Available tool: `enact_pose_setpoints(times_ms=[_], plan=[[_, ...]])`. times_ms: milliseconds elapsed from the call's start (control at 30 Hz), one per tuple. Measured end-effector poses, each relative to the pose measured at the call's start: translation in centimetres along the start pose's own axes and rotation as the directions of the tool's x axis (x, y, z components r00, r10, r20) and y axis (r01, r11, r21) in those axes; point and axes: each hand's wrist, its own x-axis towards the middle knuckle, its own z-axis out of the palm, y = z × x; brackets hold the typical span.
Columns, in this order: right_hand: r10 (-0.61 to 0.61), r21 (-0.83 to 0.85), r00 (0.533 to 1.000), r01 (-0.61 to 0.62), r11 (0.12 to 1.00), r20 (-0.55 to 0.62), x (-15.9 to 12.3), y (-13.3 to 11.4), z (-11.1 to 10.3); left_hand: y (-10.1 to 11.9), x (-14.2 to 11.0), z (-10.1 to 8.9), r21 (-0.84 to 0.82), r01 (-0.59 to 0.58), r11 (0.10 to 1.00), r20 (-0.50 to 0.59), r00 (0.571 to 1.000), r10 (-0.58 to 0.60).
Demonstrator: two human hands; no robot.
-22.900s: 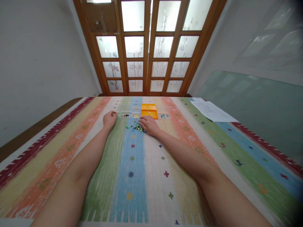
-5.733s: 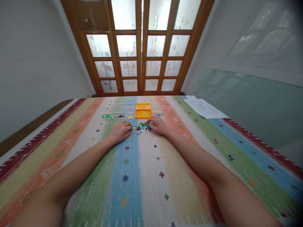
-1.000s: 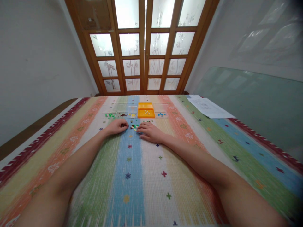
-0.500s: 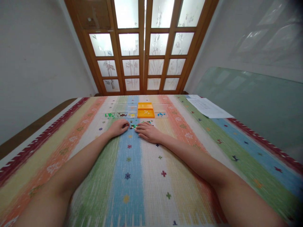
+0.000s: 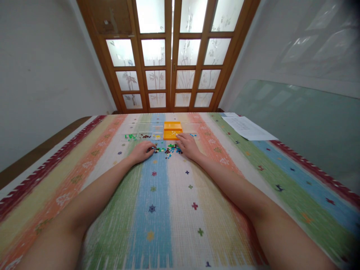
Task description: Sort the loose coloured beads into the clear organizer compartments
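Note:
Small mixed pieces (image 5: 170, 150) in green, blue, white and dark red lie loose on the striped cloth. At the left end of this pile rests my left hand (image 5: 142, 152), its fingers curled and closed; whatever they hold is hidden. My right hand (image 5: 189, 146) reaches over the front right corner of an orange box (image 5: 172, 125), fingertips pinched together above its front tray. White pieces (image 5: 173, 132) lie in that tray. Something pale shows at the right fingertips, too small to name.
Left of the orange box, clear trays hold green pieces (image 5: 130, 136), dark red pieces (image 5: 145, 136) and yellow pieces (image 5: 157, 136). Blue pieces (image 5: 193, 135) sit on its right, partly behind my right hand. Printed paper (image 5: 247, 128) lies at the table's far right.
My right hand has moved from over the loose pile up and right to the orange box, uncovering the pieces. My left hand has stayed almost still.

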Motion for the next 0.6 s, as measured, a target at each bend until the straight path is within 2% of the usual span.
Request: enact_pose_setpoints(times_ms=[167, 467, 600], plan=[[0.068, -0.074, 0.997, -0.065, 0.995, 0.033, -0.2, 1.0, 0.7, 0.1, 0.0, 0.1, 0.033, -0.018, 0.999, -0.013, 1.0, 0.019], [-0.006, -0.103, 0.999, 0.011, 0.995, 0.046, -0.5, -0.2, 0.1, 0.8, 0.1, -0.1, 0.061, -0.143, 0.988, -0.034, 0.989, 0.145], [-0.014, -0.089, 0.999, 0.018, 0.996, 0.05, -0.6, -0.5, 0.0, 1.3, 0.2, -0.4, 0.044, -0.197, 0.979, -0.009, 0.98, 0.197]])
